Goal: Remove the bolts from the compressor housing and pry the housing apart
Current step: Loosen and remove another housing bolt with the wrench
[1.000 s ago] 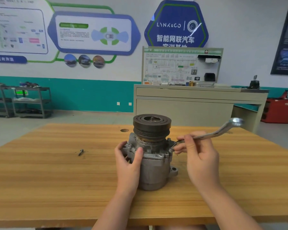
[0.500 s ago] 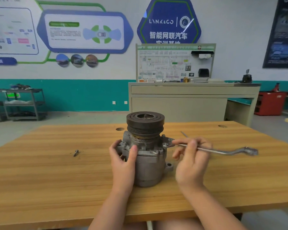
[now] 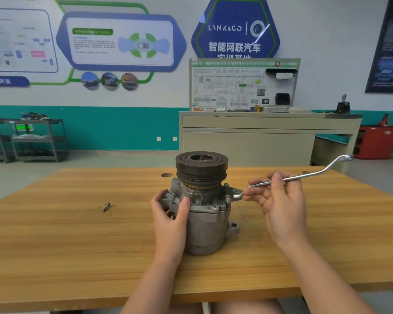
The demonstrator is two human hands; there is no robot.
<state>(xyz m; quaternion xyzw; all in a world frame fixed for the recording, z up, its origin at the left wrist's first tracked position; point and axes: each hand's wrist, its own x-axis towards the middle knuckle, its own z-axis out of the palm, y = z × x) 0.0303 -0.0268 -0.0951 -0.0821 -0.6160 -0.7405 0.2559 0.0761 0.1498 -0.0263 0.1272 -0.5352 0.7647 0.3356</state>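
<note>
On the table, right hand holds wrench on compressor

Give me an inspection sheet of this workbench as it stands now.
Surface: wooden table, round holes near its far edge.
Job's things: compressor upright, pulley on top; offset ring wrench with its near end at the right flange bolt.
Clutter: one loose bolt lying left of the compressor.
Hands: left hand grips the housing's left side; right hand pinches the wrench shank.
Cables: nothing seen.
Surroundings: grey cabinet with training board, shelf carts, red cart, wall posters.
</note>
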